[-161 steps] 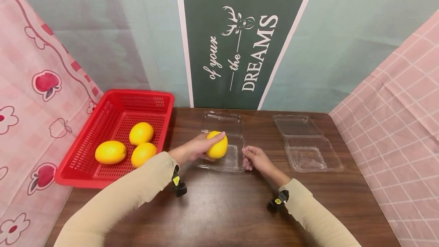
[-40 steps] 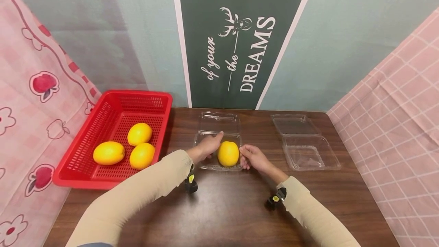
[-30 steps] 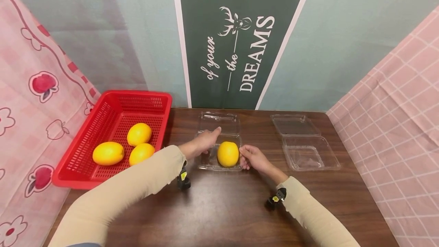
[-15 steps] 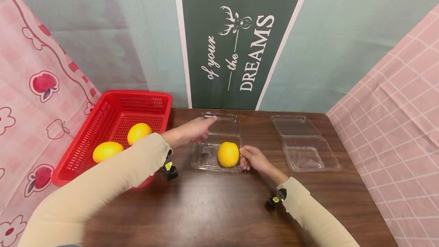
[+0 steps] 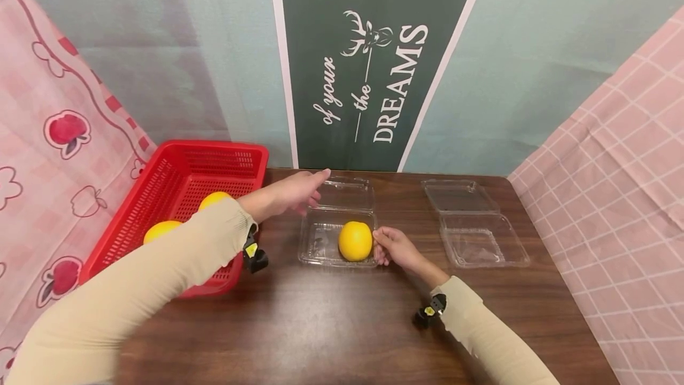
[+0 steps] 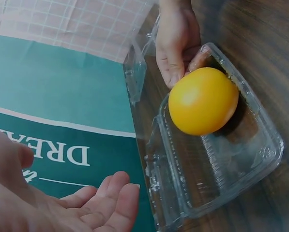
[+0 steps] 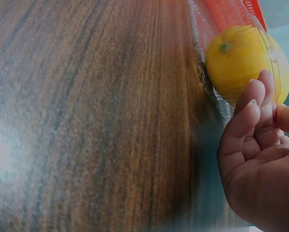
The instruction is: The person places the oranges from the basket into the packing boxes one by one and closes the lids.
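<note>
In the head view, a round yellow fruit sits in the right half of an opened clear plastic clamshell box at the middle of the table. My right hand pinches that box's right rim between thumb and fingers, close beside the fruit. Up by the box's left back corner my left hand hovers with thumb and fingers extended. In the left wrist view this palm holds nothing. The right wrist view shows the fruit through the clear wall, its green stem end facing the camera.
A red plastic basket on the left bears more yellow fruits, partly covered by my left sleeve. Another opened clear clamshell box lies at the right, with nothing in it. A fabric backdrop stands behind the table.
Earlier the left hand brought the yellow fruit into the box and let go of it. It has since drawn back leftward and away, toward the basket. The right hand stays on the rim.
</note>
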Demonstrator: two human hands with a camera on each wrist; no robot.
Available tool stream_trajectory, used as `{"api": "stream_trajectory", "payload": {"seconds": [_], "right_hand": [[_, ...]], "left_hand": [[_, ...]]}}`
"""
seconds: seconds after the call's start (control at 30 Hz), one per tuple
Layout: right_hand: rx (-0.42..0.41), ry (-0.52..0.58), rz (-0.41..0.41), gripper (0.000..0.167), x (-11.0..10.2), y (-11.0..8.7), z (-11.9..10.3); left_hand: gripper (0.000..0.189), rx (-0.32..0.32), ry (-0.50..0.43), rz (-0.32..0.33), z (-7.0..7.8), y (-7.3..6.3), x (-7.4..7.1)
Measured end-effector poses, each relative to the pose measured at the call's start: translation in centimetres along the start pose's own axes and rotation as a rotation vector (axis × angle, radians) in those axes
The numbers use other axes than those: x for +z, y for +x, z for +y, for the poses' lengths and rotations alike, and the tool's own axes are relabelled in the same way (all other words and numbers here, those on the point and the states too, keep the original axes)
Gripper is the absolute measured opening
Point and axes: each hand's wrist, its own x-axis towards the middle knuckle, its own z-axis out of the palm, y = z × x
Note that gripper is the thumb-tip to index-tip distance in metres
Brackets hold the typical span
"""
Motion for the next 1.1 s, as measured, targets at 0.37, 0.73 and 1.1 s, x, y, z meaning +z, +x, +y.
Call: {"api": "stream_trajectory", "payload": {"seconds": [0.37, 0.73, 1.1], "right_hand": [[-0.004, -0.003, -0.012, 0.032, -0.1, 0.2, 0.0], [-0.014, -0.007, -0.024, 0.033, -0.2, 0.2, -0.1], [0.003, 0.005, -0.016, 0.032, -0.3, 0.1, -0.1]], "left_hand": [[0.057, 0.059, 0.063, -0.018, 1.4, -1.1, -2.1], [0.038, 0.202, 0.178, -0.027, 1.2, -0.9, -5.4], [0.037, 0.261, 0.209, 0.028, -0.1, -0.9, -8.7]]}}
